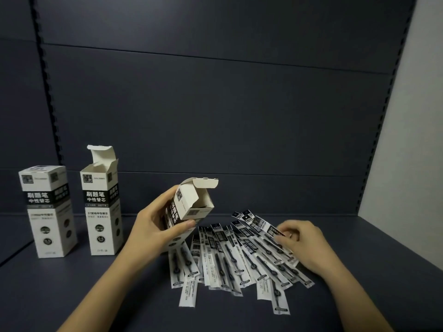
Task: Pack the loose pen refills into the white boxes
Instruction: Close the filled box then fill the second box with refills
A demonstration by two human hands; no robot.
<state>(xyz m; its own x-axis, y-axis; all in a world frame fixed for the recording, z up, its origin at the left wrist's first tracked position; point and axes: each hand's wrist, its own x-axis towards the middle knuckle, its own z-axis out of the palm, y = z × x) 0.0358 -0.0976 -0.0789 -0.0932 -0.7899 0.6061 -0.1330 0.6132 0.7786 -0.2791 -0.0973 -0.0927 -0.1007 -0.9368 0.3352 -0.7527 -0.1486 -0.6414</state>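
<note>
Gripping tilted open white box (189,207) in left hand (153,226) | pinching refill from loose pile (239,255) on desk, right hand (302,243) | risk: neighbouring sleeves dragging along, snagging box flap

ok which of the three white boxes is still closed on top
The far-left box. Its top is shut, while the middle box stands with its flap up and the left hand holds the third box open.

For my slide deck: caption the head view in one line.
Left hand tilts an open white box while right hand picks at loose refills.
</note>
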